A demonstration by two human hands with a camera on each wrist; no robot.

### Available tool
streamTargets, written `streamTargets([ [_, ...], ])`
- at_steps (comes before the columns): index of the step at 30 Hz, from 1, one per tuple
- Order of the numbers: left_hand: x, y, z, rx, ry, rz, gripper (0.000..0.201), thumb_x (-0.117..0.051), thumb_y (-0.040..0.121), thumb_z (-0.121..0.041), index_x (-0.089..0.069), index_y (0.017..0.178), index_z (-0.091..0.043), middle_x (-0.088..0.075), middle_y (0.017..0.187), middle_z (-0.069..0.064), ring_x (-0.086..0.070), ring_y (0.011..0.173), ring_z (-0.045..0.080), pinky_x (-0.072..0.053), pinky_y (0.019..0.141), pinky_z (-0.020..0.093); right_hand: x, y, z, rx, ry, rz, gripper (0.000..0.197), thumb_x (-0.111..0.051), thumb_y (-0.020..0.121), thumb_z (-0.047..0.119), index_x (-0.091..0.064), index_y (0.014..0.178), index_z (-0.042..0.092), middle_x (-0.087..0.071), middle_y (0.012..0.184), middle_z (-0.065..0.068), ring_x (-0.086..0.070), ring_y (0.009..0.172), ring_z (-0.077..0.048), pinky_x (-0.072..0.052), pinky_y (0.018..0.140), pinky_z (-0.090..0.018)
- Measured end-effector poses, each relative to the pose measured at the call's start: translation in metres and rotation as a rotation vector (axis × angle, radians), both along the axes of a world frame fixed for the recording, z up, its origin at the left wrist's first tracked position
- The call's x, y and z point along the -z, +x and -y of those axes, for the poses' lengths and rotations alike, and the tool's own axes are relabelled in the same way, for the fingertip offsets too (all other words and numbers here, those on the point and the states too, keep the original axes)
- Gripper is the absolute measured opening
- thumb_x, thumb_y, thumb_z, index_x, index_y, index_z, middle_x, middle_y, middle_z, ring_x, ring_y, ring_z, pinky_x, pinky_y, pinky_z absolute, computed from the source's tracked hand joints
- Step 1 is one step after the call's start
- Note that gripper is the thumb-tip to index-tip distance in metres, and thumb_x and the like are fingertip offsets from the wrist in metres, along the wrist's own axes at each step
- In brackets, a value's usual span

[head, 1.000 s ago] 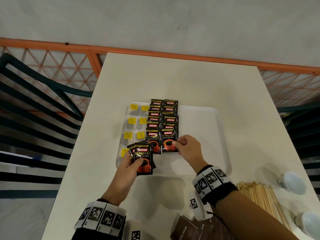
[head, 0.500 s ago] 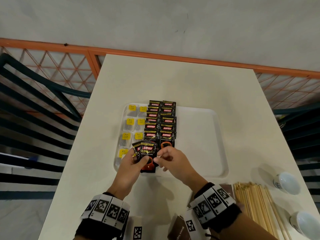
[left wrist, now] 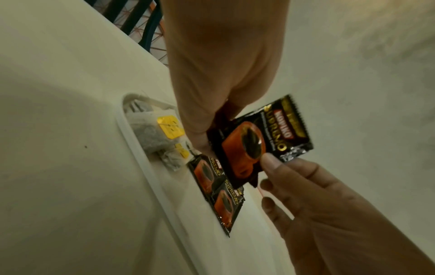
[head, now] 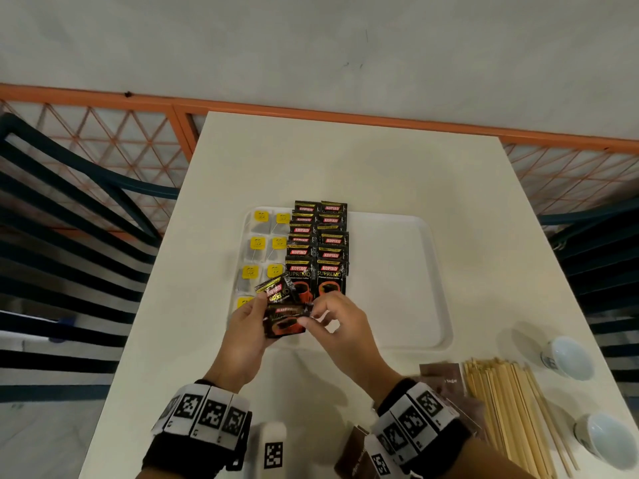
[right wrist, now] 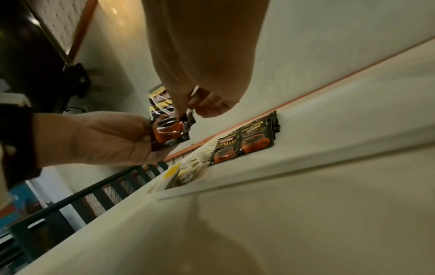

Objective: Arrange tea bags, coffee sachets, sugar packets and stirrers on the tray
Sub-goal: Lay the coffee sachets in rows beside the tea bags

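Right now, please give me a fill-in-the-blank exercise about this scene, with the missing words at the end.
1. The tags on the tea bags are ____.
2. The left hand holds spare coffee sachets; the right hand pinches the ____ one.
3. The wooden stirrers lie on the ____, not on the tray.
4. Beside the stirrers stand ____ white cups.

Missing words: yellow; front; table; two
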State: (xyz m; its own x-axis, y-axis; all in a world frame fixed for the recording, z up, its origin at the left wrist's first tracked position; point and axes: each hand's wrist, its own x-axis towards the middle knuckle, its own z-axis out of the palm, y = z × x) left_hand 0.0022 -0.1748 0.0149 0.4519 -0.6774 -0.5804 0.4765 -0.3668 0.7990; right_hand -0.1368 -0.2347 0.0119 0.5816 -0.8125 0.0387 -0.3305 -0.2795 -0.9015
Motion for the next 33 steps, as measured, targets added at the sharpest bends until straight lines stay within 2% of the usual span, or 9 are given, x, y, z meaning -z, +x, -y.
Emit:
streamTargets([
  [2, 0.004, 0.004, -0.003, -0.033, 0.013, 0.036, 0.038, -0.033, 0.101, -0.029, -0.062, 0.104, -0.005, -0.071, 0.088, 0.014, -0.068, 0.072, 0.021, -0.053, 0.058, 0.03, -0.003, -0.004, -0.001, -0.088, 0.097, -0.009, 0.012, -0.068, 0.083, 0.016, -0.057, 0.08, 0.021, -0.057, 0.079, 0.02, -0.056, 0.077, 0.005, -0.043, 0.069, -0.007],
  [5, 0.004, 0.008, -0.006, -0.075, 0.018, 0.088, 0.034, -0.035, 0.1, -0.028, -0.064, 0.095, -0.011, -0.073, 0.081, 0.006, -0.068, 0.076, 0.021, -0.054, 0.075, 0.04, -0.004, -0.015, 0.004, -0.14, 0.211, -0.055, 0.018, -0.066, 0.084, 0.017, -0.055, 0.078, 0.03, -0.059, 0.08, 0.017, -0.057, 0.075, 0.007, -0.045, 0.07, -0.009],
  [10, 0.007, 0.004, -0.002, 0.083, 0.02, 0.169, 0.021, -0.044, 0.097, -0.015, -0.064, 0.095, -0.016, -0.07, 0.096, 0.007, -0.068, 0.088, 0.018, -0.053, 0.082, 0.036, 0.017, -0.033, 0.025, 0.203, 0.464, 0.02, 0.02, -0.067, 0.081, 0.004, -0.063, 0.077, 0.023, -0.066, 0.077, 0.002, -0.063, 0.077, -0.014, -0.057, 0.079, -0.036],
  [12, 0.011, 0.002, 0.003, 0.16, 0.066, 0.315, 0.015, -0.051, 0.093, -0.011, -0.065, 0.094, -0.015, -0.07, 0.094, 0.004, -0.066, 0.091, 0.02, -0.051, 0.082, 0.032, 0.022, -0.035, 0.031, 0.292, 0.571, 0.022, 0.014, -0.067, 0.081, 0.002, -0.064, 0.078, 0.015, -0.067, 0.078, -0.005, -0.064, 0.073, -0.017, -0.058, 0.07, -0.029],
  [16, 0.014, -0.003, 0.01, 0.217, 0.111, 0.529, 0.014, -0.066, 0.083, -0.006, -0.06, 0.086, -0.019, -0.065, 0.082, -0.005, -0.062, 0.084, 0.015, -0.047, 0.074, 0.019, 0.029, -0.032, 0.037, 0.34, 0.517, -0.146, 0.01, -0.071, 0.079, 0.011, -0.063, 0.077, 0.017, -0.068, 0.076, 0.001, -0.06, 0.066, -0.009, -0.045, 0.06, -0.017],
  [19, 0.014, -0.004, 0.012, 0.279, 0.153, 0.672, 0.016, -0.068, 0.081, -0.009, -0.057, 0.09, -0.017, -0.059, 0.075, -0.01, -0.057, 0.073, 0.003, -0.037, 0.061, 0.002, 0.032, -0.03, 0.04, 0.354, 0.477, -0.214, 0.011, -0.071, 0.079, 0.014, -0.061, 0.079, 0.018, -0.065, 0.074, 0.005, -0.06, 0.068, -0.01, -0.048, 0.066, -0.021],
  [22, 0.016, -0.005, 0.016, 0.314, 0.145, 0.783, 0.016, -0.068, 0.081, -0.007, -0.062, 0.096, -0.009, -0.054, 0.071, -0.013, -0.049, 0.067, -0.004, -0.034, 0.057, -0.003, 0.031, -0.029, 0.042, 0.331, 0.377, -0.298, 0.011, -0.071, 0.08, 0.015, -0.061, 0.085, 0.015, -0.063, 0.073, 0.004, -0.057, 0.065, -0.007, -0.046, 0.065, -0.016],
  [25, 0.018, -0.006, 0.018, 0.322, 0.164, 0.833, 0.023, -0.066, 0.083, -0.006, -0.063, 0.105, -0.001, -0.052, 0.07, -0.01, -0.049, 0.065, -0.001, -0.035, 0.057, -0.001, 0.031, -0.029, 0.042, 0.33, 0.349, -0.313, 0.015, -0.072, 0.079, 0.014, -0.059, 0.086, 0.014, -0.061, 0.069, 0.002, -0.056, 0.063, -0.01, -0.044, 0.06, -0.016],
  [33, 0.027, -0.006, 0.018, 0.309, 0.232, 0.945, 0.027, -0.064, 0.085, -0.014, -0.06, 0.11, -0.006, -0.055, 0.086, 0.002, -0.05, 0.078, 0.013, -0.033, 0.066, 0.018, 0.029, -0.03, 0.037, 0.314, 0.313, -0.357, 0.019, -0.072, 0.079, 0.014, -0.054, 0.087, 0.012, -0.053, 0.064, 0.004, -0.049, 0.057, -0.008, -0.039, 0.054, -0.015],
])
